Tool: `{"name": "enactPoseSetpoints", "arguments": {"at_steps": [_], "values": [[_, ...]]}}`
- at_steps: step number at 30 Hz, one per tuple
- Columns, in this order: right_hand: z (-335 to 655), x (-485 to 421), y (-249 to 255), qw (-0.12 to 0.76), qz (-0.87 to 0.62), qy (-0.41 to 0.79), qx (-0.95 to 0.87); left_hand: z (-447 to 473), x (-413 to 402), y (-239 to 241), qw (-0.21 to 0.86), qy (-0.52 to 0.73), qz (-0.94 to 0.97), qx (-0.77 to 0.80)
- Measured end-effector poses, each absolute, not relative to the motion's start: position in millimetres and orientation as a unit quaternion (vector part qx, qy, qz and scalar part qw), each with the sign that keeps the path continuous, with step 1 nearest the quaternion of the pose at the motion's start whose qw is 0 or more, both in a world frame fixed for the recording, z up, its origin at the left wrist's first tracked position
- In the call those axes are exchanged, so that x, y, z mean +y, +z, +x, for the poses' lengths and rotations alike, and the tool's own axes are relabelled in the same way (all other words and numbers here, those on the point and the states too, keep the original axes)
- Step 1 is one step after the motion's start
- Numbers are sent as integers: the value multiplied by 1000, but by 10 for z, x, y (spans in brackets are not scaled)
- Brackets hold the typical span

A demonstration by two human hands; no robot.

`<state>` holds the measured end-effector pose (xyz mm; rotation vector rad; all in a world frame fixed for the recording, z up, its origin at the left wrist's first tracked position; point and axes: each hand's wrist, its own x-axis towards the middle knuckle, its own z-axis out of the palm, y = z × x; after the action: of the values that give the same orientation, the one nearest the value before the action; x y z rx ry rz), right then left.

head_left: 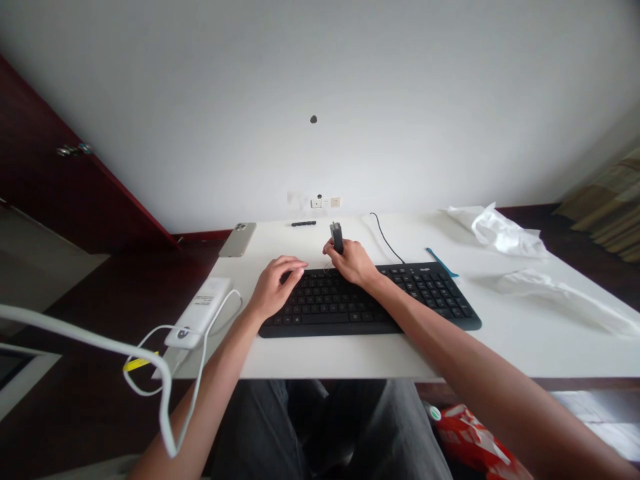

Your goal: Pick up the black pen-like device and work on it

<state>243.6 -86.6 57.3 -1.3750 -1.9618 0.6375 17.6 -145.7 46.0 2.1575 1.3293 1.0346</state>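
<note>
A black keyboard (340, 313) lies across the white table in front of me. My left hand (278, 283) rests over its upper left corner, holding nothing, the fingers slightly curved and the thumb apart from them. Over the top rows, my right hand (353, 262) is closed around a black keycap puller (337, 238). The puller stands nearly upright, its greyish end above the fist, and thin wires show faintly by the keys below. What those wires touch is too small to tell. Behind the keyboard lies a short row of small black pieces (303, 223), apparently keycaps.
On the left are a phone (238, 240) and a white power bank (200, 313) with a looping white cable (163, 373). A black cord (385, 237) runs behind the keyboard. Right of it lie a blue strip (443, 263) and crumpled white plastic bags (500, 230).
</note>
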Motion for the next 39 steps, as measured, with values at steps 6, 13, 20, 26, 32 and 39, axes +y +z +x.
{"name": "enactPoseSetpoints", "arguments": {"at_steps": [6, 13, 20, 26, 32, 39], "values": [[2405, -907, 655, 312, -547, 221, -745, 188, -1424, 422, 161, 315, 797, 489], [2379, -865, 542, 322, -534, 226, -749, 181, -1436, 445, 161, 270, 820, 478], [2370, -869, 488, 321, -518, 190, -770, 174, -1424, 457, 178, 276, 821, 467], [2390, -864, 483, 303, -503, 171, -791, 172, -1417, 455, 183, 274, 822, 464], [2403, -873, 483, 272, -470, 148, -826, 162, -1403, 437, 184, 280, 820, 464], [2408, -903, 578, 194, -467, 110, -856, 159, -1403, 431, 178, 286, 818, 466]]}}
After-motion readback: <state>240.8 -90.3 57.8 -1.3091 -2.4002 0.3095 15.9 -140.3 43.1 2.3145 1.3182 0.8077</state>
